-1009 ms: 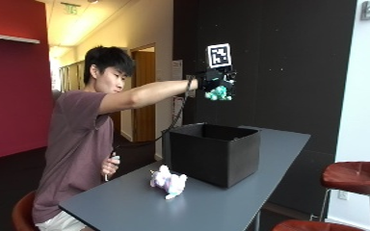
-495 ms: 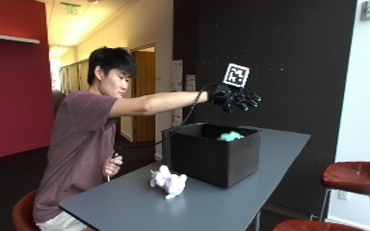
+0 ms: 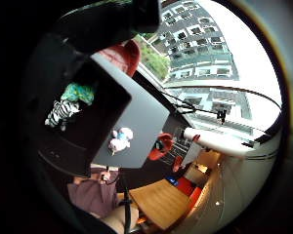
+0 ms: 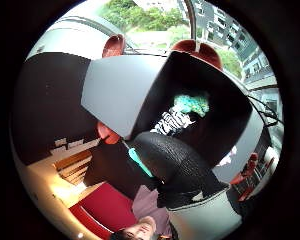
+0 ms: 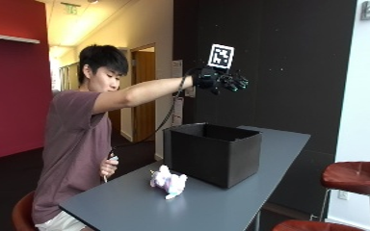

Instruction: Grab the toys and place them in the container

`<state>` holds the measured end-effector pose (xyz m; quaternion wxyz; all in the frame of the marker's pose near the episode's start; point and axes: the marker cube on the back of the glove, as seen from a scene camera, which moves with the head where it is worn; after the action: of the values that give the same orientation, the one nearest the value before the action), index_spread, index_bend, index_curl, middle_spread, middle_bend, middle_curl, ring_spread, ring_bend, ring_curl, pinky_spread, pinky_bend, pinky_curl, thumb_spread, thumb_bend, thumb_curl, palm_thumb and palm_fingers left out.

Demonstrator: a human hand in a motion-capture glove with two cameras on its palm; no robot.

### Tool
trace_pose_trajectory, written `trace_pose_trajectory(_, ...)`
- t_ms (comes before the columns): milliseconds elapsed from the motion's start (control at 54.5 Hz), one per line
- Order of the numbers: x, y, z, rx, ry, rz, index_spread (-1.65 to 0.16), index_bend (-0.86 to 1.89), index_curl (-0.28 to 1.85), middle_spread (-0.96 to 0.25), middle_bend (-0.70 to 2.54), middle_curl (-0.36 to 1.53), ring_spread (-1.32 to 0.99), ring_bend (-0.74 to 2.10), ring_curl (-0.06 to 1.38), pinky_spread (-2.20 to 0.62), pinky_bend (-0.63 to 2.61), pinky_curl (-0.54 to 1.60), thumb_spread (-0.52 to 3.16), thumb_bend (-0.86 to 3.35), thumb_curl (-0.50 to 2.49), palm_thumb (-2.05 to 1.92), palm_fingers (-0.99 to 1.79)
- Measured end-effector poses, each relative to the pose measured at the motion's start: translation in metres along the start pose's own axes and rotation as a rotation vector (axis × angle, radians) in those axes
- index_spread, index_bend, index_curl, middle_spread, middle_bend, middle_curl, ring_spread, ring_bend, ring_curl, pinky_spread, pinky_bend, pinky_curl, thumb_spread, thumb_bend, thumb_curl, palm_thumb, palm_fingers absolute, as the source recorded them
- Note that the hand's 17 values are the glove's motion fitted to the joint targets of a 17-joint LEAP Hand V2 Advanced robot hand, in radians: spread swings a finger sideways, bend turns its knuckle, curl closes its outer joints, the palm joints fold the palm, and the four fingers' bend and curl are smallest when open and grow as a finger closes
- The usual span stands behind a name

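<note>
A: We locate the grip (image 5: 222, 81) above the black container (image 5: 214, 152), arm extended, fingers spread and holding nothing. It is released.

B: Confirmed. We see two toys inside the container in the palm views: a striped zebra toy (image 3: 60, 112) and a teal plush toy (image 3: 78, 92), lying touching each other on the container floor.

A: One toy is left outside. The pink-and-white plush toy (image 5: 168, 181) lies on the tabletop (image 5: 236, 202), just beside the container's near wall, between the container and the person.

B: We judge the task as partly done: two toys in, one to go.

A: Handling notes for the remaining toy. We expect it to be light and soft, compressible under the fingers, not fragile and not slippery. It should not roll far if nudged, but it may tip.

B: Recommended hold: we close the grip around the body, at the thickest part, rather than pinching a limb, ear or tail, which could let it swing or slip out.

A: Risk: the container wall stands close to the toy, so we approach from the open side of the tabletop and lift clear of the rim before releasing.
</note>
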<state>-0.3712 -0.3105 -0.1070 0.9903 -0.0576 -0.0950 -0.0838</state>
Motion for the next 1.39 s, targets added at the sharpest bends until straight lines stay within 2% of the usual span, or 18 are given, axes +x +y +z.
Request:
trace_pose_trajectory(55, 0.026, 0.016, -0.003, 0.003, 0.047, 0.044, -0.17, -0.01, 0.17, 0.08, 0.1, 0.33, 0.05, 0.44, 0.33, 0.06, 1.11, 0.43, 1.1, -0.08, 0.39, -0.1, -0.41)
trace_pose_trajectory(293, 0.092, 0.108, 0.013, -0.048, 0.012, -0.026, -0.2, 0.05, 0.13, 0.03, 0.14, 0.29, 0.04, 0.37, 0.32, 0.06, 0.96, 0.37, 1.18, -0.05, 0.32, -0.06, -0.32)
trace_pose_trajectory(385, 0.133, 0.139, 0.048, -0.088, 0.09, -0.035, -0.21, 0.05, 0.13, 0.02, 0.14, 0.28, 0.03, 0.34, 0.32, 0.06, 0.92, 0.36, 1.19, -0.05, 0.3, -0.07, -0.31)
trace_pose_trajectory(495, 0.164, 0.166, 0.095, -0.127, 0.074, -0.181, -0.19, 0.06, 0.12, 0.02, 0.14, 0.28, 0.03, 0.3, 0.31, 0.06, 0.88, 0.34, 1.2, -0.05, 0.28, -0.07, -0.29)
trace_pose_trajectory(550, 0.191, 0.175, 0.132, -0.148, 0.167, -0.257, -0.18, 0.09, 0.13, 0.02, 0.14, 0.27, 0.03, 0.28, 0.31, 0.06, 0.86, 0.34, 1.2, -0.05, 0.27, -0.06, -0.27)
trace_pose_trajectory(660, 0.198, 0.177, 0.199, -0.181, 0.25, -0.231, -0.19, 0.1, 0.15, 0.01, 0.15, 0.27, 0.02, 0.24, 0.3, 0.06, 0.79, 0.32, 1.21, -0.05, 0.27, -0.05, -0.24)
trace_pose_trajectory(789, 0.204, 0.168, 0.274, -0.239, 0.286, -0.37, -0.24, 0.11, 0.16, -0.01, 0.13, 0.27, 0.02, 0.19, 0.3, 0.06, 0.74, 0.31, 1.21, -0.02, 0.28, -0.01, -0.22)
trace_pose_trajectory(862, 0.201, 0.147, 0.309, -0.226, 0.275, -0.188, -0.25, 0.11, 0.17, -0.02, 0.11, 0.25, 0.01, 0.18, 0.3, 0.06, 0.77, 0.32, 1.21, -0.01, 0.29, 0.02, -0.24)
trace_pose_trajectory(880, 0.201, 0.143, 0.316, -0.23, 0.263, -0.191, -0.26, 0.11, 0.17, -0.02, 0.1, 0.24, 0.01, 0.17, 0.29, 0.06, 0.78, 0.32, 1.21, -0.01, 0.29, 0.02, -0.25)
trace_pose_trajectory(954, 0.206, 0.139, 0.337, -0.29, 0.157, -0.425, -0.27, 0.15, 0.19, -0.02, 0.08, 0.23, 0.02, 0.12, 0.27, 0.06, 0.81, 0.33, 1.2, -0.01, 0.3, 0.04, -0.27)
trace_pose_trajectory(1045, 0.214, 0.126, 0.358, -0.315, 0.117, -0.459, -0.28, 0.18, 0.22, -0.03, 0.09, 0.21, 0.03, 0.09, 0.24, 0.07, 0.83, 0.34, 1.17, -0.02, 0.31, 0.04, -0.28)
trace_pose_trajectory(1174, 0.213, 0.117, 0.368, -0.221, 0.087, -0.437, -0.31, 0.28, 0.28, -0.06, 0.1, 0.19, 0.04, 0.16, 0.2, 0.08, 0.92, 0.36, 1.14, -0.02, 0.32, 0.05, -0.07)
trace_pose_trajectory(1210, 0.209, 0.117, 0.372, -0.169, 0.084, -0.434, -0.31, 0.27, 0.28, -0.06, 0.12, 0.19, 0.05, 0.1, 0.19, 0.09, 0.95, 0.37, 1.13, -0.02, 0.32, 0.05, -0.16)
trace_pose_trajectory(1247, 0.205, 0.116, 0.378, -0.093, 0.073, -0.44, -0.31, 0.3, 0.3, -0.1, 0.14, 0.19, 0.02, 0.33, 0.23, 0.07, 0.88, 0.35, 1.15, 0.0, 0.33, 0.07, 0.1)
trace_pose_trajectory(1265, 0.204, 0.116, 0.381, -0.046, 0.057, -0.445, -0.31, 0.3, 0.3, -0.09, 0.11, 0.18, 0.03, 0.26, 0.2, 0.08, 0.91, 0.36, 1.15, -0.01, 0.32, 0.06, 0.0)
trace_pose_trajectory(1284, 0.203, 0.116, 0.384, 0.007, 0.032, -0.446, -0.31, 0.35, 0.33, -0.14, 0.22, 0.21, -0.03, 0.41, 0.27, 0.06, 0.82, 0.34, 1.16, -0.01, 0.33, 0.08, 0.24)
trace_pose_trajectory(1302, 0.204, 0.117, 0.385, 0.062, 0.0, -0.442, -0.31, 0.37, 0.32, -0.15, 0.28, 0.23, -0.07, 0.43, 0.25, 0.05, 0.77, 0.31, 1.16, -0.01, 0.33, 0.07, 0.35)
trace_pose_trajectory(1394, 0.211, 0.117, 0.383, 0.25, -0.127, -0.389, -0.32, 0.55, 0.37, -0.24, 0.55, 0.32, -0.21, 0.57, 0.29, -0.06, 0.57, 0.25, 1.19, 0.0, 0.34, 0.09, 0.75)
